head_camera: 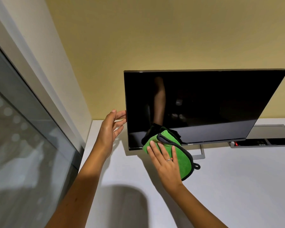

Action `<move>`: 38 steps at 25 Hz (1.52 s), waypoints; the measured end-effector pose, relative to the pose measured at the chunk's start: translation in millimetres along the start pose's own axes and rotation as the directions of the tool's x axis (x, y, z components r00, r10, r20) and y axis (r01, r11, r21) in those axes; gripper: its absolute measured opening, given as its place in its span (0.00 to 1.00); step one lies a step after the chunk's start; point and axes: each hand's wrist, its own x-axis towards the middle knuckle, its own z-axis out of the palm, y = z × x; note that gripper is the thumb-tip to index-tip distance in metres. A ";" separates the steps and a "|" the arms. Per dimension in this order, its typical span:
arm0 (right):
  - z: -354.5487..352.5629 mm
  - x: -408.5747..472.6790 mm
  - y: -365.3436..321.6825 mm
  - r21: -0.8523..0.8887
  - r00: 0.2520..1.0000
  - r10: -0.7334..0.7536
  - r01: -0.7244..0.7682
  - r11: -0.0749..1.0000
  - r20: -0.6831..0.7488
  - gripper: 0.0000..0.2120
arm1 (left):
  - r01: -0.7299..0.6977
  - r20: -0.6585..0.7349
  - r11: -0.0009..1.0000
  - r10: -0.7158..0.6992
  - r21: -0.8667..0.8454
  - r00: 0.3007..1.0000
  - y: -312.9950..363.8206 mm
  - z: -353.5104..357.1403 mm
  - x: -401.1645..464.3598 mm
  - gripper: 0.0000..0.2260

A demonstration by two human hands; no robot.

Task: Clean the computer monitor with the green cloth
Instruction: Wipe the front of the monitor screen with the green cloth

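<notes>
Right hand (165,163) presses green cloth (182,155) (flat-fingered) on monitor (204,102).

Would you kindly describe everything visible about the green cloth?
The green cloth looks like soft plush microfibre, edged in dark piping with a small hanging loop at its lower right. It is folded over and pressed against the monitor's lower left corner by the right hand, whose straight fingers lie flat on it.
</notes>
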 end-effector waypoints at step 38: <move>-6.4 -35.9 56.2 0.115 0.832 0.529 -0.550 0.827 0.169 0.51 | -0.354 0.310 -0.046 0.596 0.934 0.741 79.2 100.5 44.9 0.24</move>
